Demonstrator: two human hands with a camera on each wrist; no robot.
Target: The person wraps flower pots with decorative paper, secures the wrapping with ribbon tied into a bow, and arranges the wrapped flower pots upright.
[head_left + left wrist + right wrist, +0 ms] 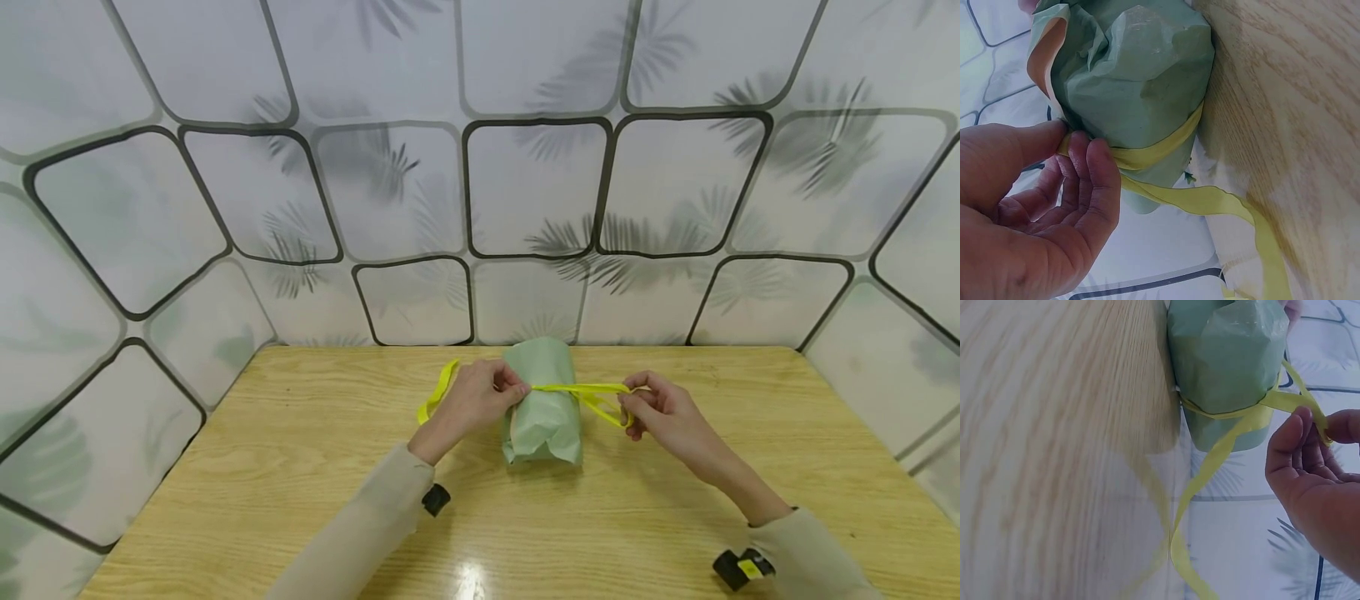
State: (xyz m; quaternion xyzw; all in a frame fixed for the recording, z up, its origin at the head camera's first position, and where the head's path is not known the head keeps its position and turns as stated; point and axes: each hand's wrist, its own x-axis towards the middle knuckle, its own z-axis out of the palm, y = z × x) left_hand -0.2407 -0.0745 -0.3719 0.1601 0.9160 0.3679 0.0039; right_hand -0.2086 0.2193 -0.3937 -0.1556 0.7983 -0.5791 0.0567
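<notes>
A package wrapped in pale green paper (546, 425) lies on the table, its crumpled folded end facing me. Yellow ribbon (555, 387) runs across its top and, in the wrist views, passes down round its sides. At the package's left side my left hand (480, 390) pinches the ribbon between thumb and fingertips; a loose length (1210, 200) trails past it onto the table. To the right of the package, my right hand (663, 417) pinches a ribbon loop (1300, 400) drawn out sideways. Another ribbon tail (1210, 465) hangs beside the package in the right wrist view.
The wood-grain table (300, 467) reaches back to a patterned cloth wall (536, 192) right behind the package. Similar cloth panels stand at both sides. Dark wrist cameras (436, 500) sit on both sleeves.
</notes>
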